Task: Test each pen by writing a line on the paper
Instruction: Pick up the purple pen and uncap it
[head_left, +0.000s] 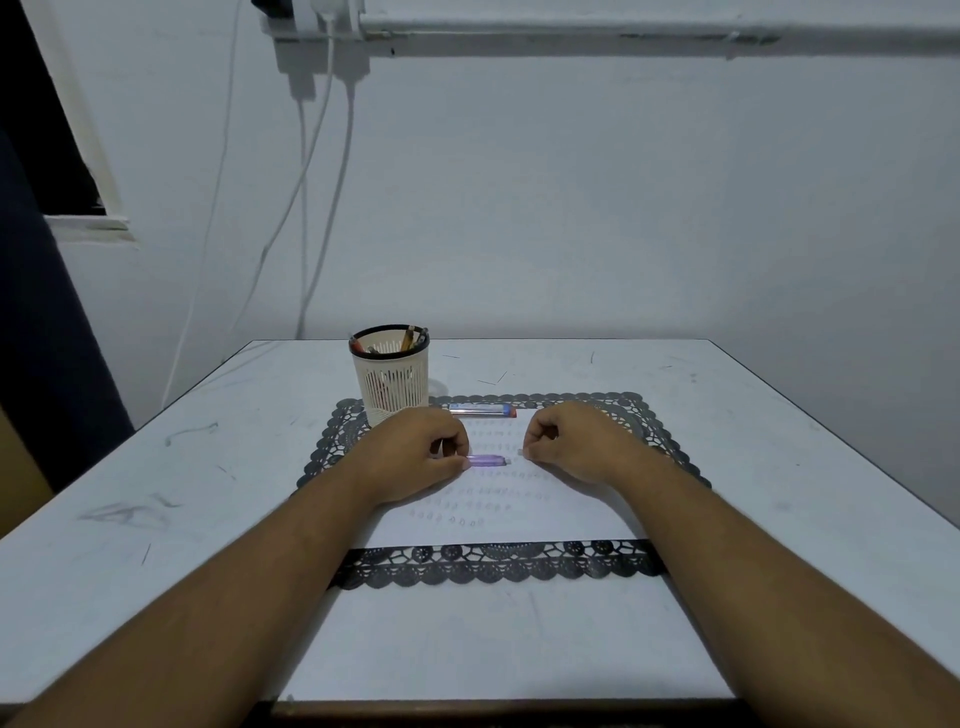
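Plainly, the nearest things were the two bare forearms reaching out over the white table, its top scuffed with grey marks. Beyond its bare near part lay the dark lace placemat, and on that the sheet of paper, already carrying several rows of faint small marks.

Over the middle of the sheet the left hand had its fingers curled and pinching the purple pen, which lay level and pointed toward three o'clock. The right hand, just beside the pen's free end, had its fingers curled too, pinching something small and pale, likely the cap, though it was too small to be sure. A little gap showed between pen and that piece.

To my eye the risks were modest. If the cap was just off, the exposed tip could smear the paper or a fingertip. If that little piece slipped, it might roll off across the smooth top.

Farther on, at twelve o'clock from the hands, a blue-and-red marker lay on the mat's far edge. At eleven o'clock stood the slotted cream pen holder with more pens in it, close behind the left knuckles; a careless lift of that hand could knock it over.
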